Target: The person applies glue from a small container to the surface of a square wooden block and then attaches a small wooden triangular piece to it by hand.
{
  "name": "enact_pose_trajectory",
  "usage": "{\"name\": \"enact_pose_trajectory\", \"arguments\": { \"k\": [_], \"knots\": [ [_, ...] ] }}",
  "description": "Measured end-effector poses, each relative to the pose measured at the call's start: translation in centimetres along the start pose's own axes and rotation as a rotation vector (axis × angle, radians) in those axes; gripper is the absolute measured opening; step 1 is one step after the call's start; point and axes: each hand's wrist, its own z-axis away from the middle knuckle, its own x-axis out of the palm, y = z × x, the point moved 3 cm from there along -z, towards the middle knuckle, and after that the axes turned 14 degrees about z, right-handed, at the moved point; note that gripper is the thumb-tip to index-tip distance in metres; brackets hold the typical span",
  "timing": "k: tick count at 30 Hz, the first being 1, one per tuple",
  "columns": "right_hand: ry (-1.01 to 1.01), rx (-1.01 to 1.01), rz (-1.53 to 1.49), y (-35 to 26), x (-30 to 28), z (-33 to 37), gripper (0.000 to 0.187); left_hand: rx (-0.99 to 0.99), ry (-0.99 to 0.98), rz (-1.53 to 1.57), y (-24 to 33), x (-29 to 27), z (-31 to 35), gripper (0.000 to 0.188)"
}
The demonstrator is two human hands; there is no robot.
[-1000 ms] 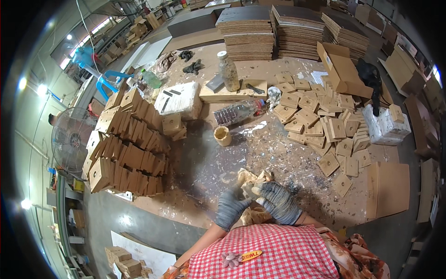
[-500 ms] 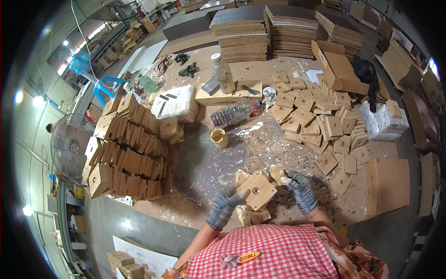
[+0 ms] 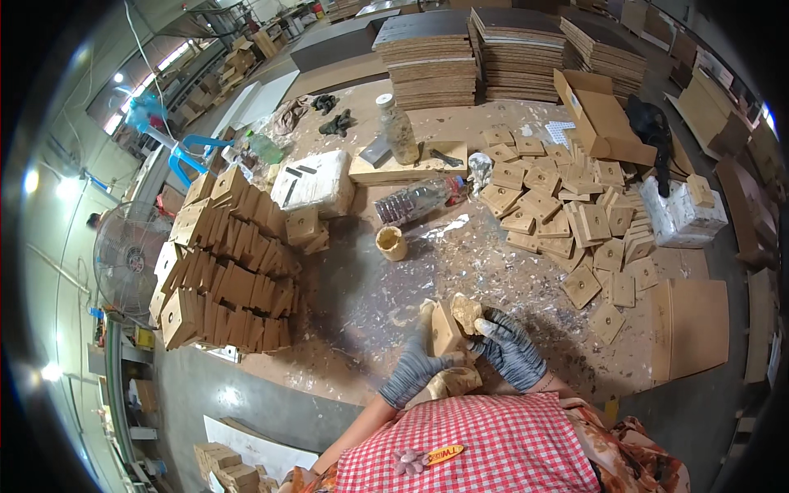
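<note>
My left hand [image 3: 413, 368], in a grey striped glove, grips a small square wooden block [image 3: 444, 330] with a hole in its face. The block is tilted up on edge above the bench, close in front of my apron. My right hand [image 3: 513, 353], gloved alike, pinches a crumpled tan rag [image 3: 466, 313] right beside the block's right side; whether it touches the wood I cannot tell. Another tan rag [image 3: 454, 381] lies below the block, against the apron. Part of the left fingers is hidden behind the block.
Stacked wooden blocks [image 3: 234, 283] stand in rows at left. Loose blocks [image 3: 542, 201] are heaped at right, near an open cardboard box [image 3: 598, 123]. A small tan cup [image 3: 391, 244], a lying plastic bottle [image 3: 411, 204] and a white wrapped bundle [image 3: 316, 185] sit ahead. A fan [image 3: 131, 259] stands far left.
The block has turned from lying nearly face up to standing tilted on edge. My right hand has moved left, bringing the rag beside the block.
</note>
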Motion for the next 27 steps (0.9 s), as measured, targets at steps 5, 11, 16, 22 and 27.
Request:
{"name": "enact_pose_trajectory", "arguments": {
  "k": [5, 11, 16, 22, 27],
  "knots": [
    [-0.025, -0.075, -0.065, -1.7, -0.6, -0.1, 0.026, -0.292, -0.151, 1.135, 1.4, 0.3, 0.8, 0.082],
    [0.069, -0.113, -0.151, -1.6, -2.9, 0.0, 0.02, -0.318, -0.025, 1.348, 1.4, -0.2, 1.5, 0.094],
    [0.098, -0.132, -0.109, -0.9, -3.3, 0.4, 0.02, -0.33, -0.096, 1.339, 0.7, -0.5, 1.0, 0.097],
    [0.096, -0.139, -0.139, -0.3, -3.6, 0.2, 0.021, -0.303, -0.116, 1.291, 1.0, -0.8, 1.1, 0.098],
    [0.104, -0.139, -0.104, -0.1, -4.2, -0.1, 0.023, -0.261, -0.242, 1.259, 1.9, -0.7, 1.1, 0.101]
  ]
}}
